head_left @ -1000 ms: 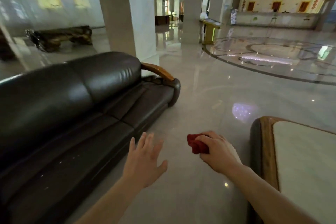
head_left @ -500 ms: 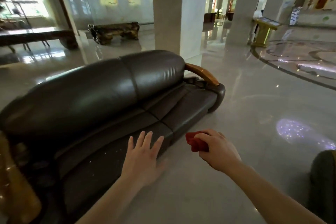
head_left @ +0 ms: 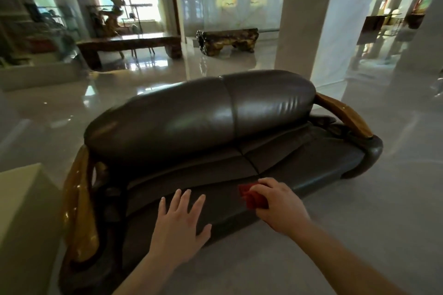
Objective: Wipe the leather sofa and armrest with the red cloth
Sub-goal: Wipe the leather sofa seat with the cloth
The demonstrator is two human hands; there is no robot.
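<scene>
A dark leather sofa [head_left: 215, 112] with two rounded back cushions fills the middle of the view. Its wooden armrests curve at the near left [head_left: 79, 211] and the far right [head_left: 342, 112]. My right hand [head_left: 280, 203] grips a folded red cloth [head_left: 251, 196] over the front edge of the seat. My left hand [head_left: 178, 225] hovers with fingers spread over the seat's front edge, holding nothing. I cannot tell whether either hand touches the leather.
A pale side table [head_left: 21, 223] stands left of the sofa. A white pillar [head_left: 309, 14] rises behind it. Carved wooden benches [head_left: 227, 38] and a long dark table [head_left: 129, 45] stand further back on the glossy floor [head_left: 383, 211].
The view has swung left and closer, bringing the whole sofa in front of me. Both hands now sit over the seat's front edge instead of over the floor.
</scene>
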